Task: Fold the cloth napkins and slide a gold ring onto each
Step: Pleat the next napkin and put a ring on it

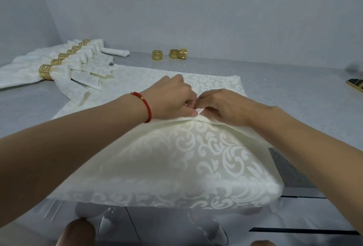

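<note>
A cream damask napkin lies spread over the grey table in front of me, its near part raised in a hump. My left hand, with a red cord bracelet on the wrist, and my right hand meet at the napkin's middle. Both pinch a small fold of cloth between fingers and thumbs. Three loose gold rings stand at the back of the table.
Several folded napkins, each in a gold ring, lie fanned in a row at the back left. One folded napkin without a ring lies behind them. A dark, gold-edged object shows at the right edge. A pale wall stands behind.
</note>
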Demonstrator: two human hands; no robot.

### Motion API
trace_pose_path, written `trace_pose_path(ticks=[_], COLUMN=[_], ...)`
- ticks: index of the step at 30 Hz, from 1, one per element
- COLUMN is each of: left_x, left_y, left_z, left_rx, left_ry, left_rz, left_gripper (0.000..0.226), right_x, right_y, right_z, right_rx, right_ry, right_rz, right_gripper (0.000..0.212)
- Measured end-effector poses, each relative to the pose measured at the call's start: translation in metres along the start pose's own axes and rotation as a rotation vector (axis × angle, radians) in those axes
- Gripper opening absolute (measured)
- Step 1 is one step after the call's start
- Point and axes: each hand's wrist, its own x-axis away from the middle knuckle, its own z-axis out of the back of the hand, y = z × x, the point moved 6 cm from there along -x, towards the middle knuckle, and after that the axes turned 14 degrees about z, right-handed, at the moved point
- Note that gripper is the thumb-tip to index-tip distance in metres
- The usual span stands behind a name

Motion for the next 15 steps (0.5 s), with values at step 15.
trace_pose_path(ticks=[15], left_x=[-0.018], left_y=[0.000], left_z=[-0.015], left_rx=[0.117], left_ry=[-0.035], left_rz=[0.117], left_gripper=[0.029], right_x=[0.013], right_y=[-0.015], right_z=[-0.001], right_rx=[0.377], right_ry=[-0.004], right_rz=[0.116], right_gripper=[0.031])
